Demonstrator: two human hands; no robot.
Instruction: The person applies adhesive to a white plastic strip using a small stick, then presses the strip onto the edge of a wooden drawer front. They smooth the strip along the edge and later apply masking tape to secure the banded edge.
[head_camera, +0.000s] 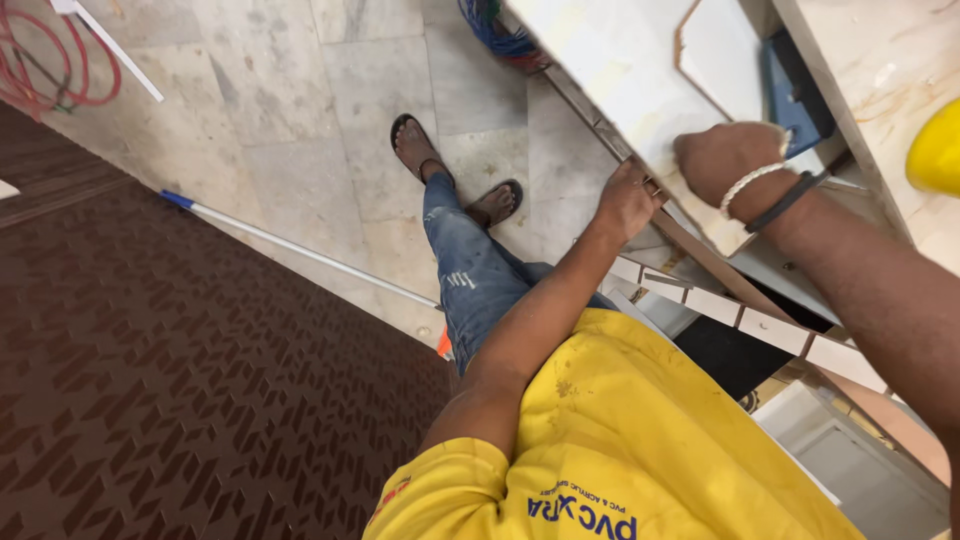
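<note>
Left hand (628, 200) grips the near edge of the pale board (610, 70); right hand (725, 160) rests closed on top, farther along.

Interior fit-out site, marble floor (300, 120), laminate panels (620, 70) on a bench, coiled cable (45, 60), loose trim strips (300, 250)

1. Shirt (640, 440): yellow, with blue lettering.
2. Jeans (470, 275): faded blue, flecked white.
3. Floor (300, 110): pale grey marble tiles.
4. Mat (180, 380): dark brown, repeating arrow pattern.
5. Panel (620, 70): cream white, brown edge.
6. Hose (60, 70): red.
</note>
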